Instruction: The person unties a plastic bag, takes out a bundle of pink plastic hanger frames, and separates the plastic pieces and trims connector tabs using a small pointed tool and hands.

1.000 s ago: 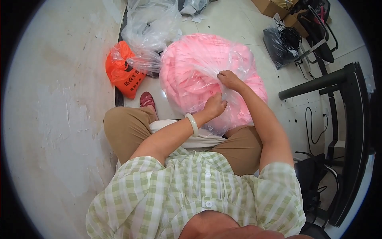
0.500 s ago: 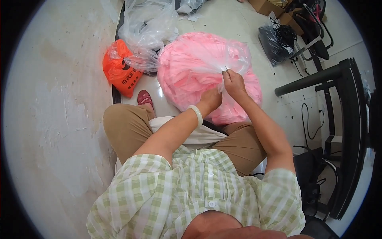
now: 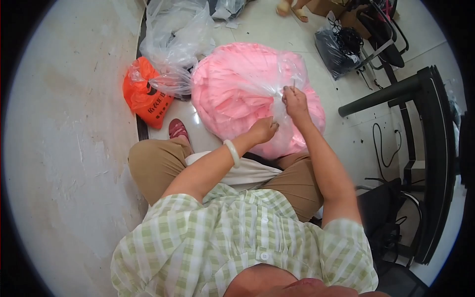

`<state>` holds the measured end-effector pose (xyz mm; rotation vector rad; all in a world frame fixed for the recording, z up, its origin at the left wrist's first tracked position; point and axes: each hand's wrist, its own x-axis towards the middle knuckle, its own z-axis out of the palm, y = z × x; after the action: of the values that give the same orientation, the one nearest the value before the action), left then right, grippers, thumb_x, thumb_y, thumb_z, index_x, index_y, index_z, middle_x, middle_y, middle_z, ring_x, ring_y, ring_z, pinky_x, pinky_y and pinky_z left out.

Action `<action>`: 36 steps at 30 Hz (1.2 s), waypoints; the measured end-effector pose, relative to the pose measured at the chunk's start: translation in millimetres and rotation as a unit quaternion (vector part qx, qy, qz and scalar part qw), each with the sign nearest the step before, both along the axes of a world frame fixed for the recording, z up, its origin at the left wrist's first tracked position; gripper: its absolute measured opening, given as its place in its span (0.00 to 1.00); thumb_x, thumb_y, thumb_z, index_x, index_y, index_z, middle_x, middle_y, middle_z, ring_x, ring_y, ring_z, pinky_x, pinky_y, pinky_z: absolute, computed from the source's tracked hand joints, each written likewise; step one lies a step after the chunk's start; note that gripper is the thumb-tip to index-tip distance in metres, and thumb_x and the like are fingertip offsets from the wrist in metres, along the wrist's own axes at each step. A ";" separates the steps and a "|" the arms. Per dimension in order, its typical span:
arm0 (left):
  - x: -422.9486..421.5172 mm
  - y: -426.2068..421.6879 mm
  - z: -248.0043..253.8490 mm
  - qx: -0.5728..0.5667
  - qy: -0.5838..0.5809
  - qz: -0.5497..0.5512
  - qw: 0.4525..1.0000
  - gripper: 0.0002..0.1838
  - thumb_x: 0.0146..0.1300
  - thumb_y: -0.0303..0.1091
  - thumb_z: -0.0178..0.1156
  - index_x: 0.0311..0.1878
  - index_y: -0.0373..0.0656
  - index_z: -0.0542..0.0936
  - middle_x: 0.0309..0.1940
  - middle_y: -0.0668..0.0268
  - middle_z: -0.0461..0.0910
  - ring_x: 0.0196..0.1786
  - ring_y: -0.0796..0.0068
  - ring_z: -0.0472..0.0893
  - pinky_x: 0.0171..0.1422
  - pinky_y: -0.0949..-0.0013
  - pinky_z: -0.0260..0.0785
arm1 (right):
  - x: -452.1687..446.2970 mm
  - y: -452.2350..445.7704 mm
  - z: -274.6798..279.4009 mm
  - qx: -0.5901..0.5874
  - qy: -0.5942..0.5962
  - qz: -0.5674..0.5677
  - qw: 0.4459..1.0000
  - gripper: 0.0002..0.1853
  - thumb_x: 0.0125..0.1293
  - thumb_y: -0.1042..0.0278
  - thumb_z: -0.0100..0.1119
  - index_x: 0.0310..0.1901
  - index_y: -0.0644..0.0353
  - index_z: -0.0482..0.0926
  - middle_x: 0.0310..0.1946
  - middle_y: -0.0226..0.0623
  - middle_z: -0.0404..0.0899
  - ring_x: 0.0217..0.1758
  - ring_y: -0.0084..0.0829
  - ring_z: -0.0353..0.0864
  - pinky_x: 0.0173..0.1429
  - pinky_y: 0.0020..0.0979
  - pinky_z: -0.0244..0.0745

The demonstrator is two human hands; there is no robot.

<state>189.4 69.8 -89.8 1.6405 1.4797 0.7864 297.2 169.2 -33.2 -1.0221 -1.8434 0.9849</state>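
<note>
A large clear plastic bag (image 3: 292,64) stuffed with pink sheet-like material (image 3: 222,74) sits on the floor between my legs. Its plastic is bunched near the top, beside my right hand (image 3: 297,105). That hand is closed in a pinch, and a thin, short strand (image 3: 294,83) sticks up from its fingertips; its kind is too small to tell. Lower and to the left, my left hand (image 3: 263,130), with a pale bangle (image 3: 231,153) on the wrist, is closed against the bag's front. What its fingers hold is too small to make out.
An orange printed bag (image 3: 147,99) and crumpled clear plastic (image 3: 175,34) lie along the wall at left. At right stand a black metal frame (image 3: 430,148) and a chair (image 3: 383,39), near a bag of black cords (image 3: 339,49). Another person's feet (image 3: 292,10) show at the back.
My hands have drawn apart: the left has moved down and slightly left from the bunched plastic, while the right stays near it. Another person's feet have come into view at the back.
</note>
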 end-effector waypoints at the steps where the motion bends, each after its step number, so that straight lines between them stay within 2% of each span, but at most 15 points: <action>1: -7.4 2.0 1.0 0.003 0.004 0.000 1.000 0.16 0.61 0.41 0.48 0.37 0.34 0.72 0.33 0.45 0.76 0.40 0.46 0.76 0.44 0.54 0.66 | 3.8 7.2 1.4 -0.066 0.068 0.030 0.995 0.09 0.61 0.67 0.48 0.29 0.63 0.75 0.17 0.35 0.74 0.18 0.34 0.69 0.29 0.34 0.68; 2: -13.0 6.1 1.0 -0.023 -0.032 -0.018 0.999 0.16 0.61 0.41 0.48 0.38 0.34 0.72 0.33 0.46 0.76 0.40 0.48 0.76 0.44 0.55 0.66 | 9.4 9.2 15.0 -0.063 0.066 0.033 0.995 0.09 0.61 0.67 0.48 0.29 0.63 0.75 0.17 0.35 0.74 0.18 0.34 0.69 0.29 0.34 0.68; 4: -13.6 10.6 1.6 -0.042 -0.073 -0.030 0.996 0.16 0.61 0.41 0.47 0.39 0.35 0.72 0.32 0.48 0.76 0.39 0.51 0.76 0.44 0.57 0.66 | 20.9 17.7 43.3 -0.196 0.089 0.000 0.977 0.08 0.57 0.70 0.51 0.34 0.63 0.77 0.25 0.28 0.77 0.28 0.25 0.74 0.36 0.29 0.70; 5: -11.0 9.3 1.0 -0.032 -0.080 -0.026 0.996 0.16 0.61 0.40 0.47 0.40 0.35 0.72 0.32 0.48 0.76 0.40 0.52 0.76 0.45 0.57 0.66 | 24.2 17.7 44.0 -0.196 0.088 0.000 0.977 0.08 0.57 0.70 0.51 0.34 0.63 0.77 0.25 0.28 0.77 0.28 0.25 0.74 0.36 0.29 0.70; 8: -12.0 0.8 -6.9 -0.004 -0.080 -0.013 0.997 0.16 0.61 0.40 0.47 0.40 0.35 0.72 0.32 0.49 0.76 0.40 0.52 0.76 0.45 0.58 0.65 | 31.0 19.1 29.2 -0.103 -0.120 0.066 0.985 0.23 0.45 0.75 0.60 0.48 0.65 0.76 0.45 0.39 0.77 0.50 0.29 0.73 0.55 0.26 0.66; 11: -8.2 1.5 -1.7 0.007 -0.065 0.003 0.998 0.16 0.60 0.40 0.47 0.38 0.35 0.72 0.33 0.48 0.76 0.40 0.51 0.76 0.45 0.57 0.65 | 16.9 13.6 5.5 -0.114 -0.167 0.168 0.965 0.25 0.44 0.75 0.61 0.49 0.66 0.75 0.45 0.39 0.77 0.51 0.32 0.73 0.58 0.26 0.64; 13: -10.9 0.4 -0.4 -0.004 -0.051 0.010 0.999 0.15 0.60 0.40 0.47 0.38 0.36 0.72 0.33 0.48 0.76 0.41 0.50 0.76 0.45 0.56 0.65 | 4.3 12.6 -8.5 -0.100 -0.134 0.173 0.971 0.20 0.46 0.72 0.61 0.44 0.66 0.77 0.41 0.40 0.79 0.46 0.31 0.75 0.53 0.27 0.67; 15: -14.2 1.4 -3.2 -0.015 -0.008 -0.046 0.999 0.15 0.60 0.41 0.47 0.38 0.36 0.72 0.33 0.46 0.76 0.41 0.48 0.75 0.45 0.54 0.65 | -5.7 22.1 -11.1 -0.104 -0.240 0.172 0.950 0.14 0.50 0.66 0.58 0.37 0.66 0.78 0.33 0.40 0.80 0.37 0.29 0.77 0.45 0.29 0.70; 18: -5.1 2.0 -22.7 -0.008 0.046 -0.007 0.999 0.16 0.60 0.42 0.47 0.40 0.37 0.71 0.33 0.46 0.76 0.40 0.47 0.75 0.45 0.52 0.65 | -15.1 33.8 -18.0 -0.079 -0.250 0.183 0.947 0.14 0.55 0.60 0.54 0.31 0.64 0.78 0.26 0.40 0.79 0.30 0.30 0.76 0.39 0.30 0.69; 21: -1.6 -3.5 -20.3 -0.004 0.052 -0.011 0.999 0.15 0.61 0.42 0.46 0.40 0.38 0.70 0.32 0.46 0.76 0.39 0.45 0.75 0.44 0.50 0.66 | -17.7 39.6 -28.1 -0.168 -0.225 0.186 0.942 0.14 0.56 0.58 0.52 0.32 0.62 0.79 0.24 0.40 0.78 0.29 0.30 0.75 0.39 0.29 0.70; 22: 0.4 -6.9 -17.7 0.001 0.049 -0.017 0.999 0.15 0.61 0.42 0.46 0.40 0.38 0.70 0.32 0.46 0.76 0.39 0.45 0.75 0.44 0.50 0.66 | -20.6 39.8 -30.8 -0.213 -0.260 0.156 0.929 0.17 0.57 0.54 0.50 0.33 0.62 0.79 0.27 0.44 0.79 0.32 0.37 0.78 0.41 0.34 0.70; 25: -1.0 -13.4 -13.5 0.007 0.096 0.008 0.995 0.15 0.61 0.42 0.46 0.40 0.39 0.71 0.31 0.47 0.77 0.37 0.44 0.76 0.42 0.49 0.66 | -26.0 31.4 -40.1 -0.079 -0.316 0.059 0.944 0.20 0.57 0.51 0.48 0.33 0.61 0.80 0.31 0.49 0.79 0.37 0.45 0.79 0.44 0.40 0.70; 26: -1.8 -12.8 -14.9 -0.012 0.115 0.014 0.993 0.15 0.61 0.42 0.46 0.40 0.40 0.71 0.31 0.47 0.77 0.37 0.44 0.76 0.41 0.49 0.67 | -29.9 13.3 -16.0 -0.078 -0.330 0.006 0.941 0.22 0.57 0.48 0.46 0.33 0.60 0.80 0.33 0.52 0.78 0.40 0.51 0.77 0.46 0.44 0.69; 31: -3.1 -11.5 -10.0 -0.007 0.151 0.028 0.988 0.13 0.60 0.40 0.47 0.40 0.40 0.73 0.30 0.47 0.78 0.37 0.47 0.78 0.40 0.48 0.68 | -23.1 -28.5 15.9 -0.022 -0.262 -0.067 0.962 0.20 0.58 0.49 0.47 0.31 0.60 0.79 0.30 0.52 0.78 0.37 0.51 0.77 0.42 0.45 0.70; 36: -13.6 -8.4 -14.3 0.046 0.143 0.092 0.984 0.10 0.55 0.35 0.50 0.37 0.43 0.75 0.29 0.52 0.79 0.35 0.49 0.79 0.40 0.49 0.69 | -24.9 -73.1 19.7 0.037 -0.198 -0.043 0.979 0.15 0.59 0.58 0.49 0.25 0.62 0.74 0.22 0.51 0.73 0.29 0.51 0.75 0.32 0.42 0.67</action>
<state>175.8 61.4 -104.1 1.7589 1.8421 0.7521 272.3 96.1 -13.4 -1.3121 -2.1152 0.6887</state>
